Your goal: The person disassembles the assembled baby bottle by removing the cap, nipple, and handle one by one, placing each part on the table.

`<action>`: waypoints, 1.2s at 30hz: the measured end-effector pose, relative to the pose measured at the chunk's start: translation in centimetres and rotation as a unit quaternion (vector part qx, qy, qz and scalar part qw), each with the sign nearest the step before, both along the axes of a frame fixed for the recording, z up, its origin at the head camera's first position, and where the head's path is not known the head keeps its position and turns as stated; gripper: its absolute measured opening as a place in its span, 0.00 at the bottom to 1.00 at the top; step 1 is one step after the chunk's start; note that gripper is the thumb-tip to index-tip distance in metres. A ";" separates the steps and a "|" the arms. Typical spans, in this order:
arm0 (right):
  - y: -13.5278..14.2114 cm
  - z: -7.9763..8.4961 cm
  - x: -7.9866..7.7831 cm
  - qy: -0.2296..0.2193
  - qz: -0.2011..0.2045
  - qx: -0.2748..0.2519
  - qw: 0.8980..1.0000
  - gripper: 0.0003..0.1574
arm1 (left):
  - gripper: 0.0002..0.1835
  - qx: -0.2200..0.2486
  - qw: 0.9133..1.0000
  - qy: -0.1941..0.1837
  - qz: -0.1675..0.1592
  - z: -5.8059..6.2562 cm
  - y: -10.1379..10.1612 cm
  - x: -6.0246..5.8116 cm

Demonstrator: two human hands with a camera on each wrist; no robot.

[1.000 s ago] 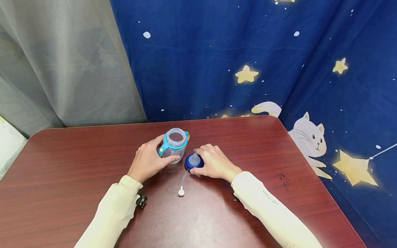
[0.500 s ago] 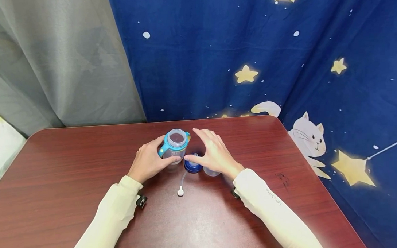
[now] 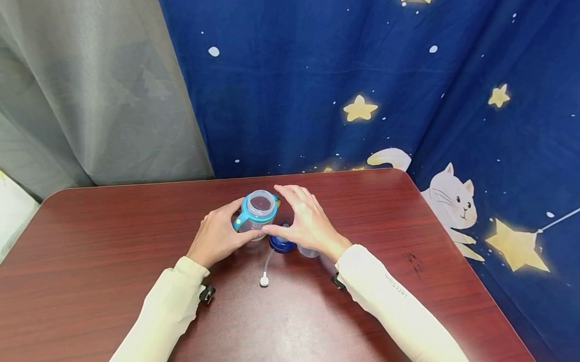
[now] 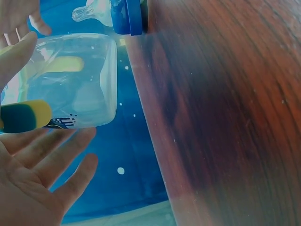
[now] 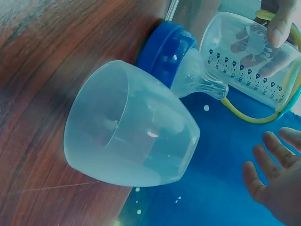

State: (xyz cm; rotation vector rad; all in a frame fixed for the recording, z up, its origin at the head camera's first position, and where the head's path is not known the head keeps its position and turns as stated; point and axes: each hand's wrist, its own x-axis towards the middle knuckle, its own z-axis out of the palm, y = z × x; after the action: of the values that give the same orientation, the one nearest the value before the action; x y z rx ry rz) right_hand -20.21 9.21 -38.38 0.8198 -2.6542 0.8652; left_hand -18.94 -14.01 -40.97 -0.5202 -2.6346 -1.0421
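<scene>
My left hand (image 3: 217, 234) grips a clear baby bottle (image 3: 261, 203) with a turquoise handle ring. Its thumb lies along the near side and its fingers go round the far left side. The bottle stands upright with its round mouth facing up, and measuring marks show on its wall in the right wrist view. On the bottle's right, my right hand (image 3: 308, 225) is held with fingers extended and thumb tip close to the bottle. Below that hand sits a dark blue nipple collar (image 3: 281, 245) with a clear nipple (image 5: 197, 77), partly hidden by the thumb in the head view.
A translucent dome cap (image 5: 127, 127) stands right beside the collar, mostly under my right hand. From the collar a thin straw tube runs toward me, ending in a white weight (image 3: 264, 281). All this is on a reddish-brown table (image 3: 105, 251) with curtains behind.
My right hand has let go of the blue nipple collar and moved up and left to the bottle's side, uncovering part of the dome cap. The bottle has shifted very slightly right in the left hand.
</scene>
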 end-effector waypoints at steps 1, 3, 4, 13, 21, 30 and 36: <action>-0.1 0.0 0.0 0.004 0.001 0.001 1.000 0.57 | 0.45 -0.001 1.000 -0.001 -0.001 0.0 0.0 0.0; -0.2 0.0 -0.1 0.009 0.005 0.004 1.000 0.56 | 0.44 -0.001 1.000 -0.003 -0.005 -0.1 0.0 0.0; -0.3 0.0 -0.1 0.011 0.006 0.005 1.000 0.56 | 0.44 -0.001 1.000 -0.005 -0.006 -0.1 0.0 0.0; -0.5 -0.1 -0.1 0.015 0.018 0.001 1.000 0.49 | 0.42 -0.007 1.000 0.001 -0.018 0.0 0.1 0.1; -0.7 0.0 0.1 0.009 0.019 0.002 1.000 0.47 | 0.42 -0.015 1.000 0.011 -0.019 0.1 0.2 0.2; -0.7 0.0 0.1 0.012 0.019 0.002 1.000 0.45 | 0.41 -0.021 1.000 0.010 -0.020 0.2 0.2 0.2; -0.7 0.0 0.1 0.016 0.023 -0.002 1.000 0.44 | 0.41 -0.022 1.000 0.006 -0.020 0.3 0.2 0.2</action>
State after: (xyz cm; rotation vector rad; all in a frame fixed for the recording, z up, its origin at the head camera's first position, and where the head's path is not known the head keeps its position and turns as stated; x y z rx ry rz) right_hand -20.11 8.48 -38.35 0.8890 -2.6148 0.8589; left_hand -18.69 -13.83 -40.65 -0.5899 -2.6510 -0.9923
